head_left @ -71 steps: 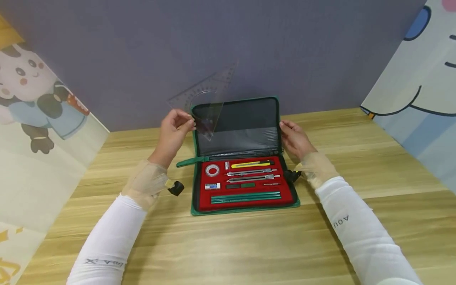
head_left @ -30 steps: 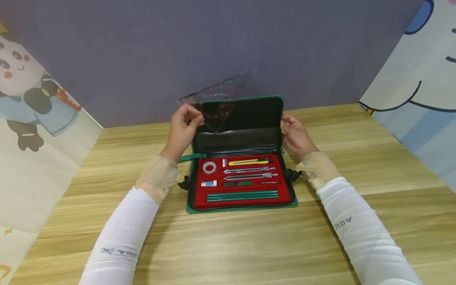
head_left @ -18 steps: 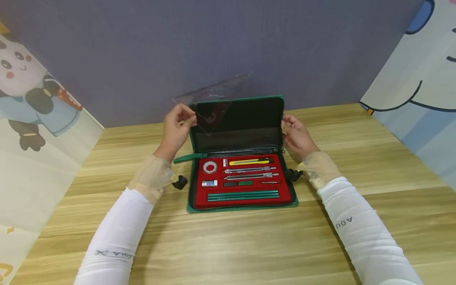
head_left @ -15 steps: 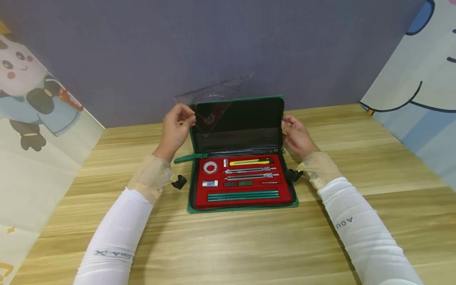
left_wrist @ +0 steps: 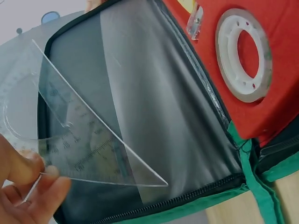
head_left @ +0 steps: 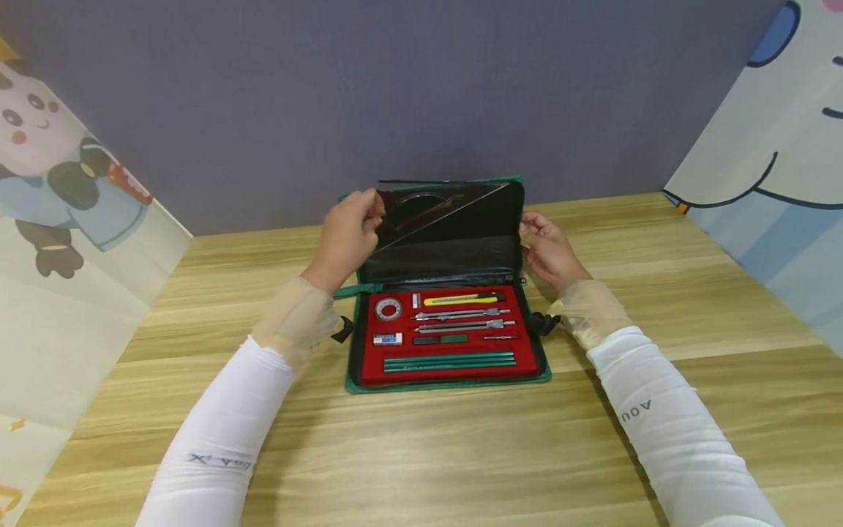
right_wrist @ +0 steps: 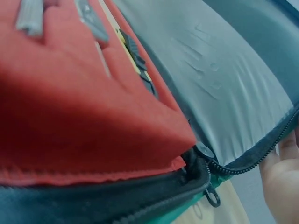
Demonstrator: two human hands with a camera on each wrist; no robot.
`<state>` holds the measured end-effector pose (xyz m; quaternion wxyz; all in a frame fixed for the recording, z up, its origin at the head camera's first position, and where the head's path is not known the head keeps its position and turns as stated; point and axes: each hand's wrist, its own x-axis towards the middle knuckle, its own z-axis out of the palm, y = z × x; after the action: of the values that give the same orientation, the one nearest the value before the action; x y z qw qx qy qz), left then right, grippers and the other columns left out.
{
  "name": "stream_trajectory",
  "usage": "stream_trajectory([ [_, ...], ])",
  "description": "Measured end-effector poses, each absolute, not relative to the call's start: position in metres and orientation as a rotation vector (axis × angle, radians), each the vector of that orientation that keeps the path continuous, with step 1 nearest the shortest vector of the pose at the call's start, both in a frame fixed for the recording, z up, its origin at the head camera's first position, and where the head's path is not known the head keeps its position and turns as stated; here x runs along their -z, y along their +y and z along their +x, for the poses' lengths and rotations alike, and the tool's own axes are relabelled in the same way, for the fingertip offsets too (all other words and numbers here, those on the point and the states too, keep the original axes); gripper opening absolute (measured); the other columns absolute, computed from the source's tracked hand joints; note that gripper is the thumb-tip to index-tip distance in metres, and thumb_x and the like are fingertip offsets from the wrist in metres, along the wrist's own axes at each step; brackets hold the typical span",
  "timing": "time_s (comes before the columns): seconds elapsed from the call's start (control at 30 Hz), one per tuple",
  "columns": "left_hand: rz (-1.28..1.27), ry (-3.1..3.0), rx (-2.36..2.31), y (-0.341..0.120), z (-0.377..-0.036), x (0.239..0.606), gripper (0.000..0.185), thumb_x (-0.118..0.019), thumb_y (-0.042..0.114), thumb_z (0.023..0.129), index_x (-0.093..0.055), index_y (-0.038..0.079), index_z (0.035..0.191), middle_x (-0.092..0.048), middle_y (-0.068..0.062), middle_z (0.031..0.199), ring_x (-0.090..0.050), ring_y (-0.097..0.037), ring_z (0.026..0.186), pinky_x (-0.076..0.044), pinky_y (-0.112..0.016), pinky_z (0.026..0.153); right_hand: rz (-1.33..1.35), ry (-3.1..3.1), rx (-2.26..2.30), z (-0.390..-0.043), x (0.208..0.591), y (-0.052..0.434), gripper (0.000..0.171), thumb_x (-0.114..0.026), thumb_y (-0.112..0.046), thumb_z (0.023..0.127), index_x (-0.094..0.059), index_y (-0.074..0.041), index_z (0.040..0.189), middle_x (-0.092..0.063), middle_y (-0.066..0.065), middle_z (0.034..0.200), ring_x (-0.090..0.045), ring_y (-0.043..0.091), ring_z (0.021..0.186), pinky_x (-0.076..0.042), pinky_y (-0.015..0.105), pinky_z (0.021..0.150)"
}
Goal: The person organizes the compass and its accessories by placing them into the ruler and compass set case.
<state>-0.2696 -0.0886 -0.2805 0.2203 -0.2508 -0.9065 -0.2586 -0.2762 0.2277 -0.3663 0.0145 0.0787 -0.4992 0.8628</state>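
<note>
My left hand pinches a clear set square by its edge, between thumb and fingers. The set square lies in front of the raised lid of a green zip case, its long edge slanting across the lid. A clear pocket covers the lower part of the lid. On the lid's right edge, my right hand grips the rim, its fingertips partly hidden behind it. The case's red tray holds a yellow utility knife, two compasses, a white ring, an eraser and green pencils.
The case stands on a wooden table, near a grey-purple wall behind it. Cartoon panels flank both sides. A green strap sticks out at the case's left. A zip pull hangs at its right corner.
The set square has turned and come down from above the lid to lie in front of it, as my left hand rotated and moved slightly right. My right hand stays on the lid's edge.
</note>
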Motion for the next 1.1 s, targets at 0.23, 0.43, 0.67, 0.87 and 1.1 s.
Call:
stream_trajectory([
  [0.23,-0.679,-2.575,0.485,-0.075,-0.267,0.279,0.01,-0.052,-0.005,0.086,-0.053,0.005,0.087,-0.053,-0.01,0.08,-0.052,-0.027,0.069,-0.041,-0.038,0.059,0.265,-1.545,-2.692,-0.275,0.365,0.228,0.025,-0.038,0.006,0.097,-0.056,-0.01,0.09,-0.059,-0.001,0.078,-0.055,0.009,0.073,-0.044,0.021,0.061],
  [0.43,-0.701,-2.614,0.382,-0.069,-0.265,0.281,0.013,-0.052,-0.005,0.084,-0.051,0.008,0.086,-0.051,-0.009,0.081,-0.054,-0.026,0.069,-0.039,-0.035,0.058,0.274,-1.529,-2.698,-0.276,0.366,0.227,0.028,-0.036,0.007,0.097,-0.057,-0.01,0.09,-0.06,0.0,0.079,-0.056,0.009,0.072,-0.045,0.021,0.061],
  [0.67,-0.703,-2.663,0.335,-0.064,-0.267,0.281,0.012,-0.054,-0.003,0.082,-0.052,0.007,0.089,-0.054,-0.01,0.085,-0.057,-0.026,0.076,-0.043,-0.036,0.059,0.255,-1.544,-2.683,-0.277,0.366,0.228,0.029,-0.035,0.008,0.097,-0.057,-0.011,0.089,-0.058,-0.001,0.078,-0.054,0.009,0.072,-0.044,0.02,0.06],
  [0.87,-0.693,-2.69,0.261,-0.059,-0.27,0.281,0.013,-0.056,-0.002,0.081,-0.053,0.008,0.089,-0.056,-0.01,0.087,-0.055,-0.027,0.071,-0.043,-0.036,0.059,0.252,-1.554,-2.673,-0.276,0.367,0.229,0.03,-0.036,0.007,0.097,-0.057,-0.011,0.088,-0.056,-0.002,0.077,-0.053,0.008,0.071,-0.043,0.019,0.059],
  [1.1,-0.68,-2.714,0.237,-0.057,-0.273,0.281,0.012,-0.056,-0.001,0.081,-0.053,0.008,0.089,-0.055,-0.01,0.086,-0.053,-0.026,0.069,-0.045,-0.037,0.059,0.277,-1.541,-2.673,-0.275,0.367,0.229,0.029,-0.036,0.008,0.097,-0.057,-0.01,0.089,-0.055,-0.001,0.076,-0.053,0.009,0.071,-0.043,0.019,0.057],
])
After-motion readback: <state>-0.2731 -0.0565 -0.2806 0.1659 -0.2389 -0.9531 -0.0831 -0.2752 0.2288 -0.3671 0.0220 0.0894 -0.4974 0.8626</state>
